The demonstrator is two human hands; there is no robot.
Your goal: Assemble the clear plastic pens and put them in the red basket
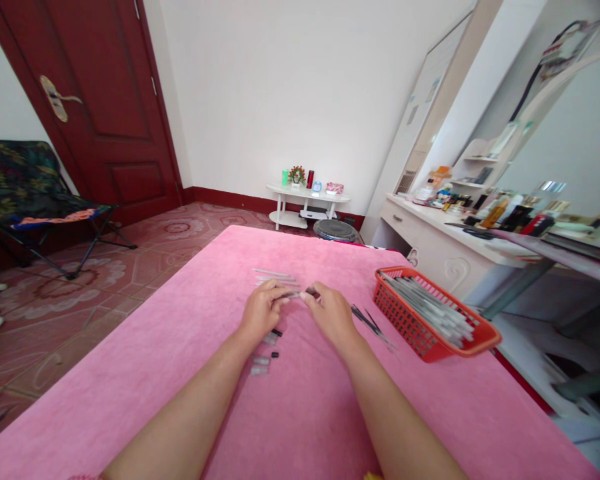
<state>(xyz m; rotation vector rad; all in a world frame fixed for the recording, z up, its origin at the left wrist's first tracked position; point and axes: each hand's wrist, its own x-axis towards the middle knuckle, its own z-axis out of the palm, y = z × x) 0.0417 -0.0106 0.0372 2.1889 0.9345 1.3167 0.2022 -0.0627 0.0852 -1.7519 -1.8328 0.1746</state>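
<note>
My left hand (261, 310) and my right hand (331, 312) meet over the middle of the pink cloth (190, 373). Both are closed in a pinch on the same thin clear pen barrel (294, 295), held level between them. Several more clear barrels (274, 275) lie just beyond my left hand. Small black and grey caps (266, 351) are scattered below my left wrist. Thin dark refills (370, 323) lie to the right of my right hand.
An orange plastic basket (420, 337) full of pens sits at the right on the cloth. Beyond stand a white dressing table (430, 247) with bottles, a low white shelf (307, 200), a dark red door (105, 100) and a folding chair (25, 193).
</note>
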